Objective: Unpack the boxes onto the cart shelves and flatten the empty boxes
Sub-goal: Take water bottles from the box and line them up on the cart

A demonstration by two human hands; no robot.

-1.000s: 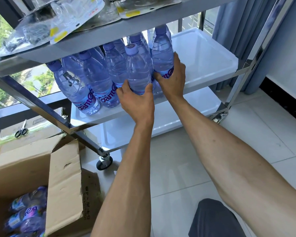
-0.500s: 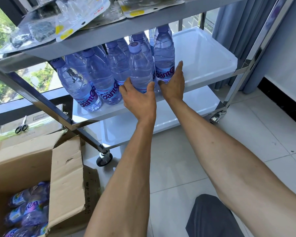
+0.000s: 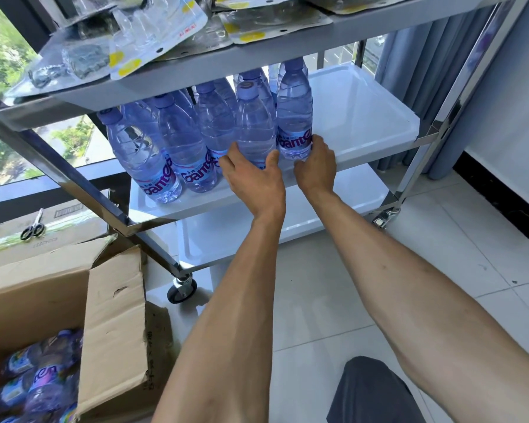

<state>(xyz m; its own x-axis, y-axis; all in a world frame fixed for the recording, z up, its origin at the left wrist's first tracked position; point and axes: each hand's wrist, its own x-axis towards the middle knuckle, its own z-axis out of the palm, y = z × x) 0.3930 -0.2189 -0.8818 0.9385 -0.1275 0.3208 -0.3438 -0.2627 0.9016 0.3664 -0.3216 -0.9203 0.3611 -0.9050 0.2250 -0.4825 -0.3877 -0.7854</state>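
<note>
Both hands are up at the middle shelf (image 3: 364, 117) of the cart, and the water bottles (image 3: 177, 148) are lined up there in a tight cluster at its left end, upright and touching one another. The left hand (image 3: 254, 178) has thumb and fingers curled round the base of one front bottle (image 3: 254, 129), and the right hand (image 3: 315, 166) is wrapped round the foot of the end bottle (image 3: 295, 117) just beside it, fingers bent across the label. It looks like the person is squaring these two in against the rest of the row. The right half of that shelf is bare white tray, so there is room for plenty more. Down below, the bottom shelf (image 3: 287, 227) holds nothing visible. Up top, the top shelf (image 3: 287, 50) carries a spread of clear plastic packets (image 3: 153, 35). Now to the floor: the open cardboard box (image 3: 113, 315) at lower left has its flap standing up, and more bottles (image 3: 37, 383) lie inside it, so that one is far from empty. Behind it sits a second box (image 3: 68, 221), closed by the look of it, with scissors (image 3: 32, 228) resting on its lid. By this reckoning the unpacking is partway: one box part-drained, another apparently unopened, and no flattened cardboard anywhere in view yet.
</note>
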